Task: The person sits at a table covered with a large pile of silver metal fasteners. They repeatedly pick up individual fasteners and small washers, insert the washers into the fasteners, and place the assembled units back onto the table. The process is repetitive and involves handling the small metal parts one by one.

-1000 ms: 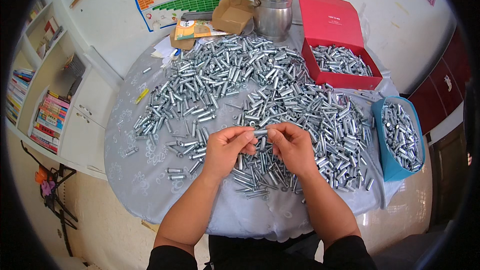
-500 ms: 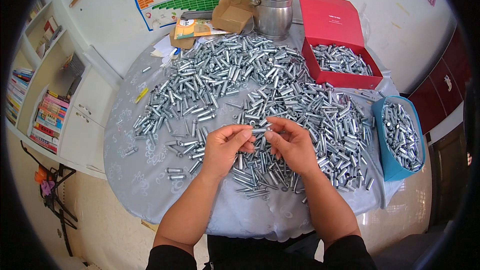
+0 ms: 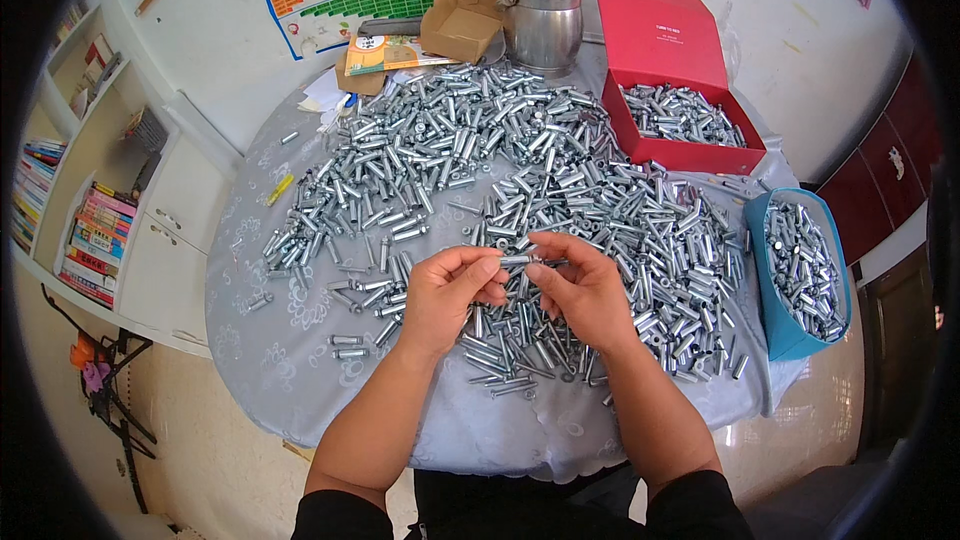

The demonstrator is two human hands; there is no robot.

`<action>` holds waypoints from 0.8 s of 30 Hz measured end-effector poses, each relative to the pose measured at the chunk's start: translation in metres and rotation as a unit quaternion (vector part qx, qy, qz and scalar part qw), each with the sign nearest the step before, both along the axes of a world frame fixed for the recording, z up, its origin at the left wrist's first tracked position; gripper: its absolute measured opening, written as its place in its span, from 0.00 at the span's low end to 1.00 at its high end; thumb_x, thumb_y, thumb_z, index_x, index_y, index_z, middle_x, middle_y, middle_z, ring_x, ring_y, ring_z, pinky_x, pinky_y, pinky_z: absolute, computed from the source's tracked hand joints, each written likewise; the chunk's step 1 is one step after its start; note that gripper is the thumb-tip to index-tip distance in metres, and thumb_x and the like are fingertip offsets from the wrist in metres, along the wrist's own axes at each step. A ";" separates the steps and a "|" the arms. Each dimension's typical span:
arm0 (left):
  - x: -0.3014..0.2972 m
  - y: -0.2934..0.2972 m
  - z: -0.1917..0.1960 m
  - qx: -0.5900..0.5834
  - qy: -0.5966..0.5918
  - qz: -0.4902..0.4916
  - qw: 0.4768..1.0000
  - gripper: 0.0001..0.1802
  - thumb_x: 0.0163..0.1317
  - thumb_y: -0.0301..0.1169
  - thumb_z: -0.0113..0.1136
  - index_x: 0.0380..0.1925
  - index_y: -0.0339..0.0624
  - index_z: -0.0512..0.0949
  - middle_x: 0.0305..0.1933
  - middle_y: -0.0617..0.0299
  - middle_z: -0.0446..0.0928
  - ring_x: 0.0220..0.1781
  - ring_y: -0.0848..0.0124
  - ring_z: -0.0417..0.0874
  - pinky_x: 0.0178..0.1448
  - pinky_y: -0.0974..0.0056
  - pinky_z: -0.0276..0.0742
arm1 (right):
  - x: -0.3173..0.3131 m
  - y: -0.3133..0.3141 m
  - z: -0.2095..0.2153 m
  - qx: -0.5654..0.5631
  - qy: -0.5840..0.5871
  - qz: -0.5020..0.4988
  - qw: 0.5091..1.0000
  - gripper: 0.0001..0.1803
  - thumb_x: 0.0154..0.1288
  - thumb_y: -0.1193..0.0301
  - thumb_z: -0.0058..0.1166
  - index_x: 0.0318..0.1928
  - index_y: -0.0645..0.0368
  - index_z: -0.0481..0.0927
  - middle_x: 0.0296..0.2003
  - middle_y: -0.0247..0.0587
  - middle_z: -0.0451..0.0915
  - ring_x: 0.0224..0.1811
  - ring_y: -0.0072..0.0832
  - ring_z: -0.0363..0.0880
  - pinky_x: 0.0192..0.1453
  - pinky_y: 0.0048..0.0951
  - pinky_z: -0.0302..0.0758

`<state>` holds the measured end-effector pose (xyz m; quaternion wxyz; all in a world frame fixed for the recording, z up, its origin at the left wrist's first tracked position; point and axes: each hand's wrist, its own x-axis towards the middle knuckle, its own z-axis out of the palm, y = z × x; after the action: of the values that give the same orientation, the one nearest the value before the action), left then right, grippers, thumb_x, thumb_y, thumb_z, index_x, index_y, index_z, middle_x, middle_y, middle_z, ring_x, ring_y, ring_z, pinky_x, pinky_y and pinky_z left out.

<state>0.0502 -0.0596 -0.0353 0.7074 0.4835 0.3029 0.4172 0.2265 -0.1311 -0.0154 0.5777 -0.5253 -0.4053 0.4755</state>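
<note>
Between my two hands, a silver metal expansion bolt is held level above the table. My left hand pinches its left end between thumb and fingers. On the other end, the thumb and fingers of my right hand are closed. Fingertips hide both ends of the bolt. Below and around my hands spreads a large heap of similar bolts. Left of my left wrist lie a few separate bolts.
An open red box full of bolts stands at the back right, and a blue fabric bin of bolts at the right edge. Behind the heap are a steel canister and a cardboard box. A yellow marker lies at left.
Both hands keep their pinch on the bolt and have barely moved. The whole view has shifted very slightly.
</note>
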 end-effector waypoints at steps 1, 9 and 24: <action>0.000 0.000 0.000 0.000 0.002 0.001 1.000 0.12 0.68 0.29 0.60 0.45 0.31 0.80 0.35 0.54 0.84 0.30 0.71 0.85 0.37 0.67 0.85 | 0.000 0.001 0.001 -0.018 0.005 0.003 1.000 0.11 0.69 0.74 0.58 0.49 0.64 0.80 0.32 0.32 0.81 0.21 0.13 0.73 0.23 0.17 0.69; 0.000 0.001 -0.001 -0.010 -0.004 0.001 1.000 0.12 0.69 0.28 0.59 0.46 0.31 0.79 0.36 0.54 0.84 0.30 0.72 0.84 0.36 0.67 0.85 | -0.002 0.001 0.001 0.003 0.007 -0.006 1.000 0.11 0.69 0.74 0.58 0.50 0.63 0.80 0.32 0.32 0.80 0.23 0.14 0.74 0.24 0.17 0.69; 0.000 0.001 -0.001 -0.015 -0.011 -0.007 1.000 0.12 0.69 0.29 0.59 0.46 0.31 0.79 0.35 0.54 0.84 0.30 0.72 0.84 0.37 0.67 0.86 | -0.002 0.002 -0.006 0.015 0.000 -0.013 1.000 0.10 0.70 0.72 0.57 0.48 0.63 0.81 0.29 0.31 0.80 0.22 0.14 0.73 0.25 0.17 0.70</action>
<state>0.0497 -0.0585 -0.0362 0.7207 0.4703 0.2978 0.4132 0.2240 -0.1294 -0.0213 0.5916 -0.5214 -0.4059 0.4619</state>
